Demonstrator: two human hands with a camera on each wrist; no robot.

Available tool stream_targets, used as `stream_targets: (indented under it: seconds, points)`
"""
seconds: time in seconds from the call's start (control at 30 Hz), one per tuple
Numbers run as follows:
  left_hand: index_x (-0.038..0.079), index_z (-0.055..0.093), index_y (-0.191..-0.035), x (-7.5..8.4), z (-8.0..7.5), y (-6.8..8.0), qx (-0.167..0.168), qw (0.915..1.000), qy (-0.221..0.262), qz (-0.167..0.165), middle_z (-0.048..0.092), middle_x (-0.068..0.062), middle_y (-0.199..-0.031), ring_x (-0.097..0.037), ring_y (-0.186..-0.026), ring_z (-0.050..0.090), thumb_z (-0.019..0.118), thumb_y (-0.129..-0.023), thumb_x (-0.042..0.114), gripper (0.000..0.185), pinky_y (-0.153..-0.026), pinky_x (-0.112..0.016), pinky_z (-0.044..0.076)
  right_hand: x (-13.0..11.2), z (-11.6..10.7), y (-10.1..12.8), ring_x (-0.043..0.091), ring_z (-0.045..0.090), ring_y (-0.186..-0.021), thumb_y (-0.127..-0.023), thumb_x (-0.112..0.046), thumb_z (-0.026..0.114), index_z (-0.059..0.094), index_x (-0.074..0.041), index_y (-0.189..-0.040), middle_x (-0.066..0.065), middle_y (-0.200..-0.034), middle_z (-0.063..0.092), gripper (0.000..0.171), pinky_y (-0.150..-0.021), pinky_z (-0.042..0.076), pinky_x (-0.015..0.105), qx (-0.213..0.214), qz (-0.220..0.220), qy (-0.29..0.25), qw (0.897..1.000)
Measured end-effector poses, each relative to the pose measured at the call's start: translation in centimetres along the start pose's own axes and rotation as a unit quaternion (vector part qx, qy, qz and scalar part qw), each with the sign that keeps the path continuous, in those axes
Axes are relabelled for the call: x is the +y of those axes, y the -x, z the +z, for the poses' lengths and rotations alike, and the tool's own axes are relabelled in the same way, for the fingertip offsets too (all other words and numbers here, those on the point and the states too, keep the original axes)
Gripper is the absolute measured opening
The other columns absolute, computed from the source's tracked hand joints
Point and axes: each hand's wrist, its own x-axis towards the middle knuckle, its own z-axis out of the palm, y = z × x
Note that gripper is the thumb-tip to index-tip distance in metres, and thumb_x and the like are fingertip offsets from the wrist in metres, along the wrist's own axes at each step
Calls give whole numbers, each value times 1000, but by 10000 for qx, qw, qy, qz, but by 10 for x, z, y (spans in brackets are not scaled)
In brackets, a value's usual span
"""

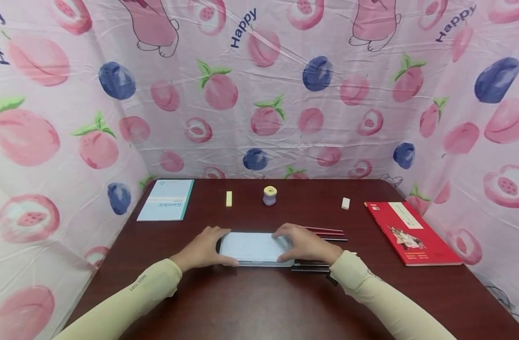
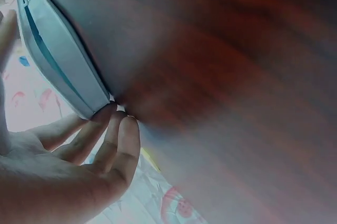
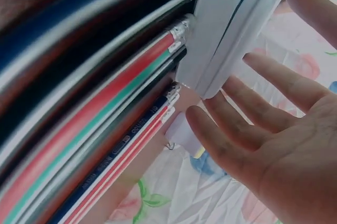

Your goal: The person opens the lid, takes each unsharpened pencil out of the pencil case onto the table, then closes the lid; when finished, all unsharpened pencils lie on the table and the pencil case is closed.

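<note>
A flat pale blue-grey pencil case (image 1: 255, 246) lies on the dark wooden table (image 1: 259, 307) in front of me. My left hand (image 1: 206, 248) holds its left end, thumb on the near edge and fingertips (image 2: 108, 116) against the corner of the case (image 2: 58, 61). My right hand (image 1: 303, 245) is over the right end; in the right wrist view its fingers (image 3: 247, 113) are straight and spread, a little off the case (image 3: 226, 29). Several pencils (image 1: 327, 232) lie side by side under and beside that hand, red, green and dark ones (image 3: 105, 108).
At the back of the table lie a teal notebook (image 1: 165, 199), a yellow eraser (image 1: 229, 198), a purple and yellow sharpener (image 1: 269, 195) and a white eraser (image 1: 345, 203). A red book (image 1: 412, 232) lies at the right. Fruit-print cloth (image 1: 259, 94) walls in three sides.
</note>
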Motion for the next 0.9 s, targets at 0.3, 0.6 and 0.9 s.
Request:
stream_targets:
  seconds: [0.3, 0.6, 0.9]
  points:
    - [12, 61, -142, 6, -1, -3, -12, 9997, 78, -231, 66, -4, -136, -23, -118, 53, 98, -67, 58, 95, -101, -46, 53, -11, 1, 0, 26, 65, -118, -76, -27, 98, 77, -8, -127, 10, -130, 71, 59, -104, 56, 49, -8, 210, 140, 9997]
    - [15, 60, -138, 13, -2, -3, -26, 9997, -70, -248, 66, -2, -130, -22, -112, 52, 99, -66, 57, 92, -94, -46, 53, -11, 3, 2, 26, 65, -120, -76, -30, 97, 76, -9, -127, 10, -132, 70, 59, -103, 55, 47, 65, 212, 360, 9991]
    - [8, 53, -152, 18, -4, -2, -257, 9994, -181, -164, 61, -9, -146, -28, -124, 53, 97, -70, 57, 106, -105, -51, 52, -4, 6, 9, 24, 64, -121, -83, -31, 93, 73, -11, -134, 7, -134, 68, 59, -104, 56, 47, 29, -89, 451, 9989]
